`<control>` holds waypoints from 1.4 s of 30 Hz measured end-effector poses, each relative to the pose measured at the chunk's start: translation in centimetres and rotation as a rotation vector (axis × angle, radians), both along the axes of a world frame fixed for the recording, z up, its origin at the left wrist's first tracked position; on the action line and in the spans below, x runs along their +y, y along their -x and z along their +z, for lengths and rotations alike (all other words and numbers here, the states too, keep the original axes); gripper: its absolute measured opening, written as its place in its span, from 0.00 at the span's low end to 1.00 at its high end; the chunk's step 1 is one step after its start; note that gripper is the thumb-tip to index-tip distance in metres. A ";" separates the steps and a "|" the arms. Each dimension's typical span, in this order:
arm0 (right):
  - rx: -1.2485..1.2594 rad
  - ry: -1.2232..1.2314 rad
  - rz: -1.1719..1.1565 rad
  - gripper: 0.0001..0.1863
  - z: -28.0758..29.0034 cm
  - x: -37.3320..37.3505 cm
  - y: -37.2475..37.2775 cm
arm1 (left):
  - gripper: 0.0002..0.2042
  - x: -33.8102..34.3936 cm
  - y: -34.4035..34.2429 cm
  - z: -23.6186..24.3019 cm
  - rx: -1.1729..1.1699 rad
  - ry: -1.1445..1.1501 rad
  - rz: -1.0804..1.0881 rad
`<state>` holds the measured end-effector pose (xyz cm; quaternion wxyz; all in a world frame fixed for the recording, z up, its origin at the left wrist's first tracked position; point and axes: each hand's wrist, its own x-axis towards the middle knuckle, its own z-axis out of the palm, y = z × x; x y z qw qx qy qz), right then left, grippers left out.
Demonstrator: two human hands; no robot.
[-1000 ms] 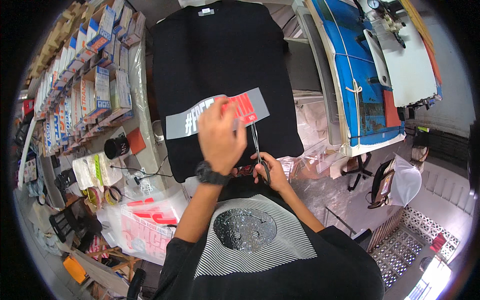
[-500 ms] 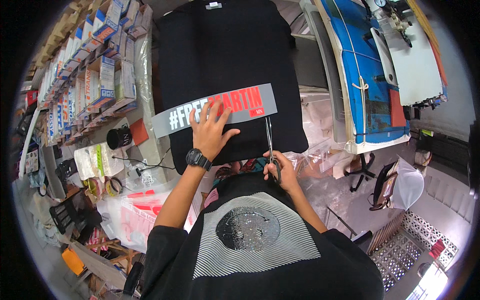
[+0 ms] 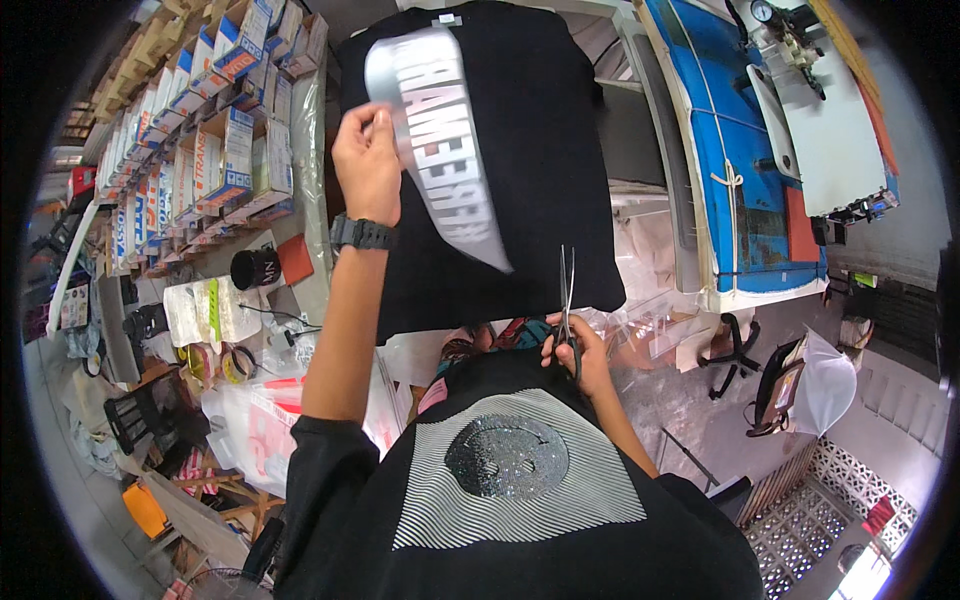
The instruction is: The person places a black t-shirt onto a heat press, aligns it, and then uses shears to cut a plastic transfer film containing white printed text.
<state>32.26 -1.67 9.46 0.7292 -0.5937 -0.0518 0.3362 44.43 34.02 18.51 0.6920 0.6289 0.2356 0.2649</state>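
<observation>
A black shirt is spread flat in front of me. Above its left half, a long grey transfer strip with pale lettering hangs turned on end and slightly blurred. My left hand pinches the strip's left edge, fingers closed on it. Low at the shirt's near right edge, my right hand grips a pair of scissors by the dark handles. The blades point away from me, a little apart, and touch nothing of the strip.
Shelved cartons line the left side, with a black mug and rolls of tape nearer. At the right stands a blue-covered table with a pressure gauge behind it. A dark bag sits lower right.
The strip has been lifted off the shirt, swung upright and turned over by my left hand, which was lying flat on it. My right hand with the scissors has shifted slightly right.
</observation>
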 end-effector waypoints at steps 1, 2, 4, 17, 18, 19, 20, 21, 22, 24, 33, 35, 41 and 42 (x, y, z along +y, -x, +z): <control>0.017 -0.003 0.024 0.30 0.2 0.2 -0.2 | 0.07 -0.1 -0.2 -1.7 -0.012 0.197 0.032; 0.036 -0.001 0.041 0.31 0.4 0.4 -0.4 | 0.10 -0.5 -0.2 -3.6 -0.005 0.283 0.074; 0.079 0.003 0.055 0.31 0.3 0.6 -0.2 | 0.14 -1.9 1.0 -6.5 0.034 0.454 0.191; 0.119 0.091 0.107 0.18 -0.1 1.7 -0.5 | 0.09 -7.5 14.6 -6.1 0.270 -0.233 0.231; 0.116 0.095 0.105 0.18 -0.2 2.0 -0.6 | 0.09 -8.4 11.3 -4.8 0.269 -0.681 -0.010; 0.106 0.097 0.105 0.18 -0.2 2.4 -0.8 | 0.11 -9.6 8.0 -4.8 0.204 -0.689 -0.149; 0.140 0.079 0.068 0.20 0.1 3.0 -1.1 | 0.17 -10.0 5.4 -5.7 0.208 -1.019 -0.258; 0.131 0.094 0.082 0.20 0.2 3.4 -1.1 | 0.20 -10.2 4.3 -7.5 0.311 -1.190 -0.287; 0.121 0.111 0.076 0.21 0.0 3.6 -1.2 | 0.22 -10.7 3.7 -8.7 0.417 -1.204 -0.339; 0.103 0.135 0.030 0.23 -0.4 3.9 -1.0 | 0.22 -11.6 4.8 -10.0 0.433 -1.209 -0.354; 0.018 0.197 -0.040 0.23 -1.7 4.4 -0.3 | 0.25 -13.0 8.6 -11.1 0.484 -1.082 -0.356; 0.044 0.196 -0.059 0.22 -1.9 4.5 -0.2 | 0.25 -13.1 8.7 -11.0 0.507 -1.085 -0.359; 0.052 0.218 -0.067 0.22 -2.1 4.3 0.0 | 0.25 -13.3 8.5 -10.8 0.491 -1.107 -0.334; 0.051 0.223 -0.053 0.23 -2.1 4.4 -0.1 | 0.24 -13.2 8.5 -10.7 0.496 -1.122 -0.325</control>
